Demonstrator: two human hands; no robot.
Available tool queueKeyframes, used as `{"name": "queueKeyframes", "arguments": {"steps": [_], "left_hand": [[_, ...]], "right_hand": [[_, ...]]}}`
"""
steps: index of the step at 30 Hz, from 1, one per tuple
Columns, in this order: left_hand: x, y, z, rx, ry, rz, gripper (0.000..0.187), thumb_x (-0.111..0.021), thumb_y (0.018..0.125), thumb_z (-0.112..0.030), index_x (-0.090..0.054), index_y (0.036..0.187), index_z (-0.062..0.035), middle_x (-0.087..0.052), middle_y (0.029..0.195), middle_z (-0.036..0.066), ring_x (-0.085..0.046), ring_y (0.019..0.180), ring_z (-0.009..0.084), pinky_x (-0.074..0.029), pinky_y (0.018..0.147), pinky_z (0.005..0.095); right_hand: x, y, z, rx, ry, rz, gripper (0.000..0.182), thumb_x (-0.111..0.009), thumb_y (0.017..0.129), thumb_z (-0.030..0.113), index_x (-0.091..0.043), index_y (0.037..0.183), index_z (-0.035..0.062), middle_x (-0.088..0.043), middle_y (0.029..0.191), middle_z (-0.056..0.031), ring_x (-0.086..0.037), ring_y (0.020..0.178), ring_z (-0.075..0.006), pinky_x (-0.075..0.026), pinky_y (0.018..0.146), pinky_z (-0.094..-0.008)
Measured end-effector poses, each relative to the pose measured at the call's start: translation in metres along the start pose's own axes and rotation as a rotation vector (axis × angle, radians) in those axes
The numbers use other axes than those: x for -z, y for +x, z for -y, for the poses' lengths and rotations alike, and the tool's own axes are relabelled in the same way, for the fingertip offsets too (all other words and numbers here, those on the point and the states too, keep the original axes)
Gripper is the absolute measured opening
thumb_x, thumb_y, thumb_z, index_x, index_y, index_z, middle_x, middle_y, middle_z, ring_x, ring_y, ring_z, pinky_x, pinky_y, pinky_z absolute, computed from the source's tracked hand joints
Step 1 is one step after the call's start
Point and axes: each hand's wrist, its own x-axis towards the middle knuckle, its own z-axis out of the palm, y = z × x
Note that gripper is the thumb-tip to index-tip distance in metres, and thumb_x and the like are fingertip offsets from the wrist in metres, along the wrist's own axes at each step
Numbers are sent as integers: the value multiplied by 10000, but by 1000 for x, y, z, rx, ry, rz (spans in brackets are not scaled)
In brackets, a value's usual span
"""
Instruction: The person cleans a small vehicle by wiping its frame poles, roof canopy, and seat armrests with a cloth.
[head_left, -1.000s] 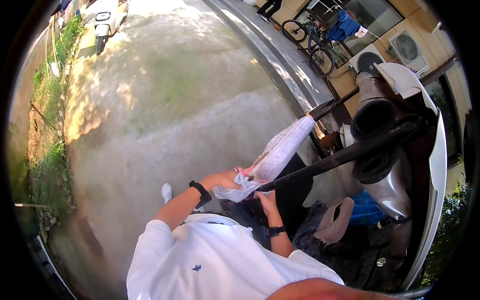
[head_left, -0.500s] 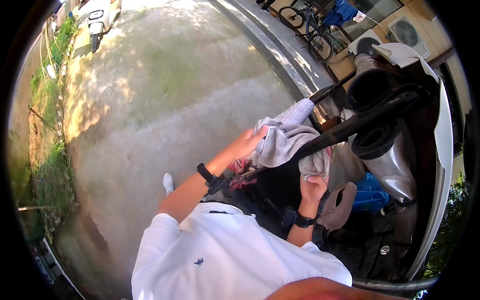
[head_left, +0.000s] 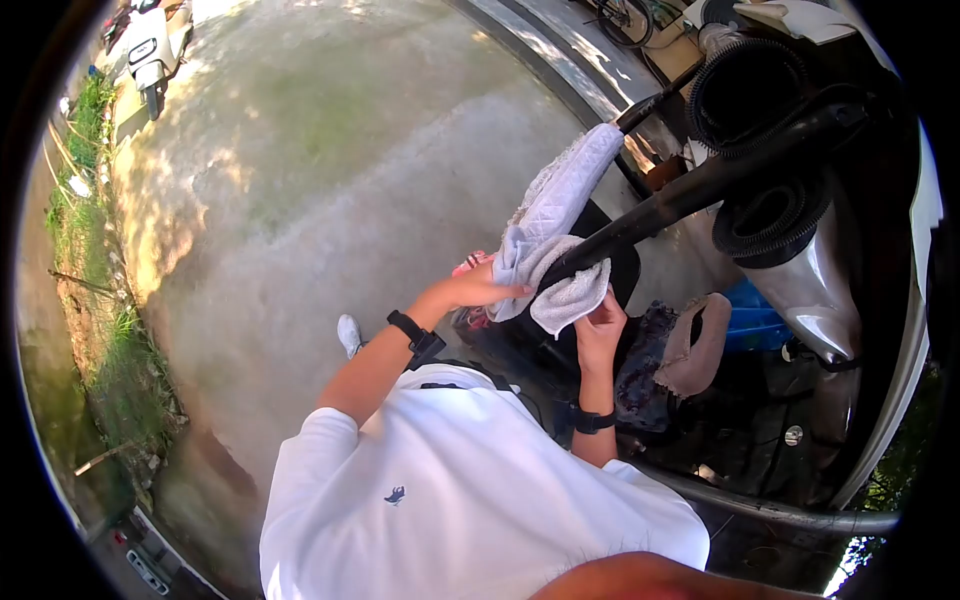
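Observation:
A light grey cloth (head_left: 570, 305) is wrapped around the lower end of a thick black bar (head_left: 670, 210). My right hand (head_left: 600, 325) pinches the cloth's edge just below the bar. My left hand (head_left: 483, 285) grips the cloth's left part, its fingers partly hidden in the folds. A white quilted fabric piece (head_left: 580, 185) runs from beside my left hand up to a thinner dark rod (head_left: 645, 108). Red patterned fabric (head_left: 472, 264) shows just behind my left hand.
Black ribbed hoses (head_left: 750, 95) and a shiny grey panel (head_left: 800, 310) stand at the right. A blue object (head_left: 755, 318) and a beige fabric piece (head_left: 695, 345) lie below. A white scooter (head_left: 152, 60) is parked on the concrete far left, a bicycle (head_left: 625, 18) at the top.
The view has shifted. The cloth, bunched over the bar before, now curls around its lower end. My left hand has dropped lower on the cloth, and more of the white quilted piece shows.

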Motion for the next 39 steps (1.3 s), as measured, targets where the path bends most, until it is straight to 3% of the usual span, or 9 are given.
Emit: {"name": "queueKeyframes", "arguments": {"steps": [3, 7, 9, 13, 18, 26, 31, 33, 39], "left_hand": [[5, 21, -1, -131, 150, 79, 588, -710, 885, -249, -474, 1371, -17, -597, 1259, 84, -526, 1150, 163, -420, 1014, 316], [3, 23, -119, 188, 20, 208, 627, -718, 884, -268, -448, 1385, -5, -603, 1247, 121, -541, 1141, 158, -446, 996, 341], [1, 35, -118, -291, -71, 144, 664, -717, 888, -317, -433, 1402, -8, -581, 1289, 129, -543, 1165, 151, -453, 999, 336], [1, 35, -163, -407, -210, 206, 802, -677, 883, -506, -402, 1388, 54, -538, 1322, 117, -501, 1204, 184, -409, 1031, 337], [4, 48, -153, -340, -212, 258, 1080, -566, 806, -749, -239, 1473, 34, -442, 1404, 140, -441, 1279, 218, -400, 1052, 339], [7, 53, -105, -180, -326, 399, 1090, -617, 779, -746, -274, 1469, 25, -421, 1430, 147, -409, 1321, 246, -376, 1080, 375], [12, 43, -41, -107, -219, 464, 1083, -550, 796, -780, -284, 1474, 23, -396, 1465, 177, -385, 1359, 277, -344, 1101, 383], [18, 30, -48, 67, -261, 461, 1079, -552, 801, -772, -279, 1479, 22, -394, 1473, 184, -381, 1369, 288, -349, 1097, 390], [42, 53, -172, -300, 10, 712, 869, -555, 897, -622, -370, 1407, 58, -484, 1362, 195, -477, 1272, 314, -411, 1021, 370]], "right_hand": [[2, 12, 0, 156, -102, -15, 265, -692, 739, -136, -642, 989, -63, -609, 1027, -76, -595, 952, -149, -463, 873, -265], [-14, 38, 56, 461, -245, -144, 264, -711, 721, -106, -635, 966, -40, -591, 1022, -110, -581, 952, -190, -463, 852, -301], [-28, 41, 97, 634, -511, -206, 305, -730, 715, -48, -650, 1009, -21, -568, 1066, -140, -565, 980, -253, -458, 861, -343], [-58, 49, 141, 1056, -937, -162, 372, -685, 769, 129, -691, 1135, 67, -554, 1251, -226, -529, 1115, -378, -419, 985, -459], [-71, 66, 111, 917, -1079, -110, 310, -616, 803, 80, -712, 1088, 157, -644, 1286, -60, -497, 1299, -272, -129, 1176, -402], [-75, 53, 50, 949, -1211, -251, 284, -578, 825, 92, -713, 1075, 100, -669, 1240, -23, -507, 1284, -222, -79, 1202, -407], [-93, 17, 11, 686, -1314, -298, 311, -568, 818, 99, -705, 1095, 127, -626, 1302, -15, -480, 1298, -215, -27, 1195, -420], [-100, 18, 9, 661, -1327, -221, 313, -551, 832, 142, -703, 1101, 189, -603, 1316, 1, -465, 1300, -206, -32, 1179, -448], [-125, 69, 78, 913, -1208, -547, 256, -453, 934, 242, -708, 952, 233, -620, 1220, -14, -493, 1213, -233, -75, 1158, -473]]}}
